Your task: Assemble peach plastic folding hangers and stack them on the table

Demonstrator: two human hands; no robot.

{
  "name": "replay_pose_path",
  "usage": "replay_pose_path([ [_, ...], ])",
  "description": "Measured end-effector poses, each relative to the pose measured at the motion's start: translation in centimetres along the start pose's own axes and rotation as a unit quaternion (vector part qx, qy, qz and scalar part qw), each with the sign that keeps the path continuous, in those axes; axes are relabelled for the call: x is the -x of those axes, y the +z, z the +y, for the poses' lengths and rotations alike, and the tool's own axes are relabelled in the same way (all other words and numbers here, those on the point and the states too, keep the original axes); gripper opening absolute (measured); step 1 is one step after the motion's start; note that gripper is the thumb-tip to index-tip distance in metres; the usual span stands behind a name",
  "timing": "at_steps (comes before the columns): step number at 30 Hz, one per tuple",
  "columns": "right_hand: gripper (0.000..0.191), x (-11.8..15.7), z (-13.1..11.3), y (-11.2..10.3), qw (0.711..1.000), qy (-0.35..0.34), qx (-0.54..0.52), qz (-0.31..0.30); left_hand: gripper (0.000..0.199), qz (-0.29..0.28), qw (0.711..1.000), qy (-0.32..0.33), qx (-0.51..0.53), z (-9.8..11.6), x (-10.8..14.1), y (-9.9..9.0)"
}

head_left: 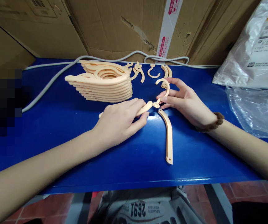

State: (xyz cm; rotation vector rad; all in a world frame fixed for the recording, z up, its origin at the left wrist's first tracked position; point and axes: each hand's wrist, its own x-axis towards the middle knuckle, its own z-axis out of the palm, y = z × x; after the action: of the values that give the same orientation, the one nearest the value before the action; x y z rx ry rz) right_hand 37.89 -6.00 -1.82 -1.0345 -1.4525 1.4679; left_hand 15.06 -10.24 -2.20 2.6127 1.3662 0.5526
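My left hand [122,119] is closed around a peach plastic arm piece [146,107], whose rounded end sticks out past the fingertips. My right hand [180,99] pinches a peach hook [167,90], its curve pointing up and its flat base close to the end of the arm piece; whether the two touch is hard to tell. Just below them, another curved arm piece [169,137] lies loose on the blue table [134,168]. Behind my left hand sits a neat stack of peach hanger-shaped parts [106,85].
Loose hooks [153,71] and small curved pieces [138,72] lie at the table's back. A white cable [52,82] runs along the rear and left. Cardboard boxes [115,28] stand behind. Plastic bags [250,53] are at the right.
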Motion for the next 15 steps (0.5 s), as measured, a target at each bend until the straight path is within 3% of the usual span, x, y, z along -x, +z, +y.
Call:
replay_pose_path([
  [5, 0.061, 0.01, -0.05, -0.04, 1.0, 0.006, 0.008, 0.008, 0.032, -0.01, 0.999, 0.012, -0.04, 0.12, -0.08, -0.07],
  [15, 0.062, -0.1, 0.04, -0.1, 1.0, 0.005, -0.004, 0.009, 0.025, -0.031, 0.997, 0.018, -0.07, 0.23, -0.12, 0.04],
])
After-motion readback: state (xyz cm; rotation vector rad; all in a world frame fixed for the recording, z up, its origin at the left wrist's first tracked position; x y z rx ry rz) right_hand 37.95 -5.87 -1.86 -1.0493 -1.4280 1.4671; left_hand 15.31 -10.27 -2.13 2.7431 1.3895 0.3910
